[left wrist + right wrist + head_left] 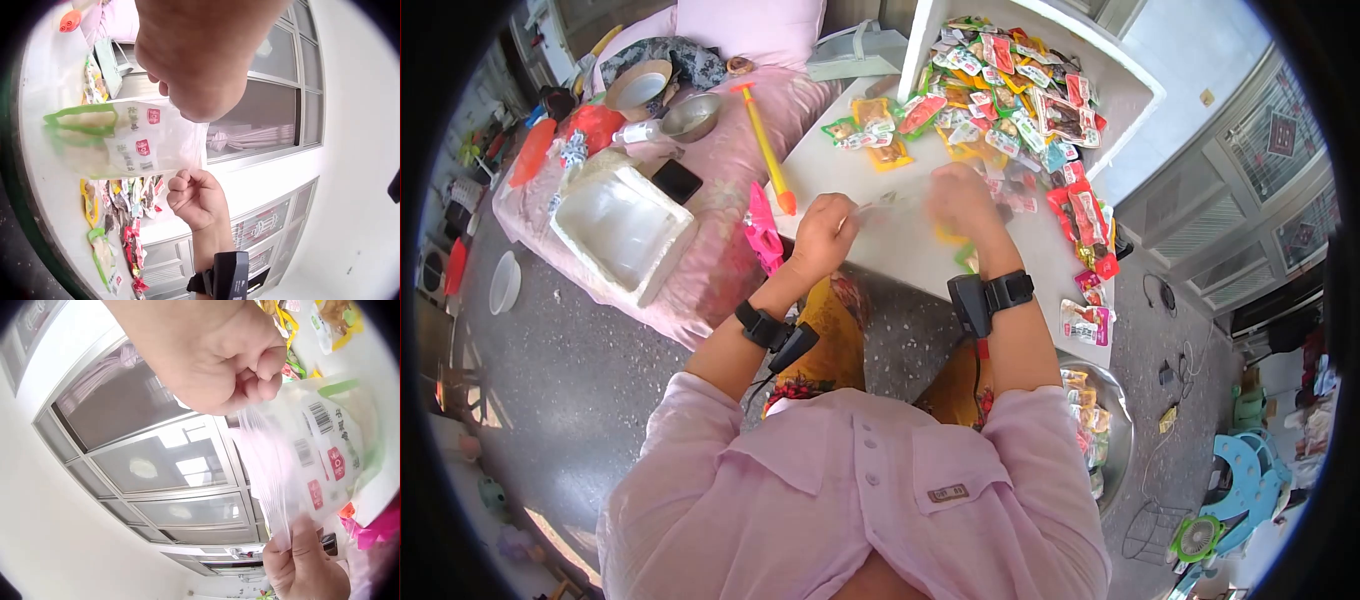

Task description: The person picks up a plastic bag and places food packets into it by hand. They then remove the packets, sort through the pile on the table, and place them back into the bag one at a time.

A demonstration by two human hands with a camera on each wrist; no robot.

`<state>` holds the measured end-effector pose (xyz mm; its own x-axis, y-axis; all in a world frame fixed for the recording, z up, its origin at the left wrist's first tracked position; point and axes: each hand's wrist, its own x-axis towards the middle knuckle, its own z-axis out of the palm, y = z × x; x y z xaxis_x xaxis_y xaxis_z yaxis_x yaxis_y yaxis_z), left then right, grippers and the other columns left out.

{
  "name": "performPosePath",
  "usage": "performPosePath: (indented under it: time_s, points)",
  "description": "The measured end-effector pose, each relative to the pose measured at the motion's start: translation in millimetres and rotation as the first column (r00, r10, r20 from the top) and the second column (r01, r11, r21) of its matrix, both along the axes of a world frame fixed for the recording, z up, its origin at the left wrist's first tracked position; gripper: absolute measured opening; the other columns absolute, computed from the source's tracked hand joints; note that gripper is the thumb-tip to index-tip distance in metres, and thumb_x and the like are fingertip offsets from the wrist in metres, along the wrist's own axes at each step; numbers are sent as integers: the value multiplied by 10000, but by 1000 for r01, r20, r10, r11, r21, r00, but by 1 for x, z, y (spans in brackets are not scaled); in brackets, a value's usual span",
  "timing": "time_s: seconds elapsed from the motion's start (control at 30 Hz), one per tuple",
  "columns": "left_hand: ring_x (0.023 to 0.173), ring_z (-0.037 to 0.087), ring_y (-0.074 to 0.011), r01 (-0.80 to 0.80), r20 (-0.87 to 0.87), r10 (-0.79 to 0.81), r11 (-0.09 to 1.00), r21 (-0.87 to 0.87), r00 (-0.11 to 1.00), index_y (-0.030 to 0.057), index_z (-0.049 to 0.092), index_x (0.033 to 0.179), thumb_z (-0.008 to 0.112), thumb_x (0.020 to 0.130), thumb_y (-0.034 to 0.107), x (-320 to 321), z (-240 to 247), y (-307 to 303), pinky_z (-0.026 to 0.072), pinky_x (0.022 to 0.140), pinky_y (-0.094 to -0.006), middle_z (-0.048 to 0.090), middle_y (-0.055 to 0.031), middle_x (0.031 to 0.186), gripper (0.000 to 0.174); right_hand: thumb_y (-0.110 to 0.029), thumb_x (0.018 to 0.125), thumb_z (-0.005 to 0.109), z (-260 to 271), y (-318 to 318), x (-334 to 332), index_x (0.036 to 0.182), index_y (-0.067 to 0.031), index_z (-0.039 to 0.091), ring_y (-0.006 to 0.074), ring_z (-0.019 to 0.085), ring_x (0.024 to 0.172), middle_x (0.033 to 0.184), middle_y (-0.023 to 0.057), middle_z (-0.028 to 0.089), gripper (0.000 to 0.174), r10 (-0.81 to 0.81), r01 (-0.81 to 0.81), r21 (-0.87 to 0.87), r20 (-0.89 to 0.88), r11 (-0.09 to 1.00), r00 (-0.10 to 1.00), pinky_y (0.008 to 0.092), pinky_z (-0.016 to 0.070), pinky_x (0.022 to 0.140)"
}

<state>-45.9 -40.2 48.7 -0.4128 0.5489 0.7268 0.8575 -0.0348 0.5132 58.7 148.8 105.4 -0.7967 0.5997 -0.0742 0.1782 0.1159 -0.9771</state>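
A clear plastic bag [169,147] hangs between my two hands, its top edge stretched between them. Green-edged snack packets [81,122] with red logos show through its lower part. My left hand [825,235] pinches one top corner; in the right wrist view its thumb [305,540] lies flat along the plastic. My right hand [962,205], blurred in the head view, grips the opposite corner with curled fingers. Beyond the hands, a large heap of colourful snack packets [1010,85] lies on the white table [820,170].
A white frame [1140,110] borders the heap. Red packets [1085,215] line the table's right side. A metal basin [1115,400] holding packets stands below the right edge. Left are a yellow toy hammer [765,145], a pink bag [762,230] and a foam box [620,225] on a bed.
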Motion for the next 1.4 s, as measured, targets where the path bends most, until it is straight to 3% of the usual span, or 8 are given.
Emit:
performPosePath:
  time_s: [0.1,0.2,0.33,0.53,0.63,0.8,1.13,1.4]
  points:
    - [706,471,-96,114,239,-122,992,48,963,2,498,793,509,801,60,-14,18,12,391,645,-224,514,-28,742,59,-122,737,519,13,12,11,861,-34,539,87,463,512,635,15,516,154,113,-117,-27,-115,993,987,216,368,445]
    - [727,473,-64,274,664,-348,937,217,661,9,495,835,495,821,71,-4,36,14,395,657,-208,530,-10,793,63,-125,731,550,21,11,31,851,-25,539,83,466,533,653,10,520,156,199,-203,-26,-103,979,974,216,375,469]
    - [761,508,-77,306,703,-398,916,261,590,-12,482,841,470,815,26,14,40,9,420,692,-227,529,-32,790,48,-120,730,573,-2,1,57,818,-19,538,85,476,572,673,10,526,139,253,-221,252,-104,942,962,235,395,514]
    - [815,502,-106,426,214,-442,897,120,871,10,481,892,466,838,54,34,36,-13,403,742,-236,522,-55,917,71,-93,728,543,6,-27,102,798,-9,516,211,506,649,717,100,521,113,189,-46,726,-117,686,975,318,400,589]
    - [833,496,-105,453,530,-463,877,160,710,19,484,895,467,834,47,39,35,-13,399,753,-241,519,-52,938,69,-97,726,528,2,-26,102,796,-2,514,270,502,693,743,129,512,118,209,-80,724,-90,685,974,341,398,622]
    - [803,488,-91,542,577,-580,799,262,575,17,483,894,452,827,5,49,43,-22,398,728,-223,515,-41,915,75,-138,715,527,3,-38,119,828,-10,512,295,509,702,747,138,522,172,212,-190,599,35,778,977,352,402,631]
    - [824,509,-141,623,627,-550,772,128,552,25,473,849,462,823,33,74,35,-51,409,729,-263,542,-95,886,30,-172,725,505,-13,-97,139,751,-38,503,315,511,680,691,136,514,136,340,-266,729,48,631,939,414,396,609]
    - [872,500,-141,698,718,-482,716,-6,501,18,489,856,463,818,24,64,-2,-47,391,776,-256,528,-76,926,46,-161,767,466,-5,-86,196,720,-21,483,321,494,677,654,141,485,149,342,-317,616,82,721,936,408,377,597]
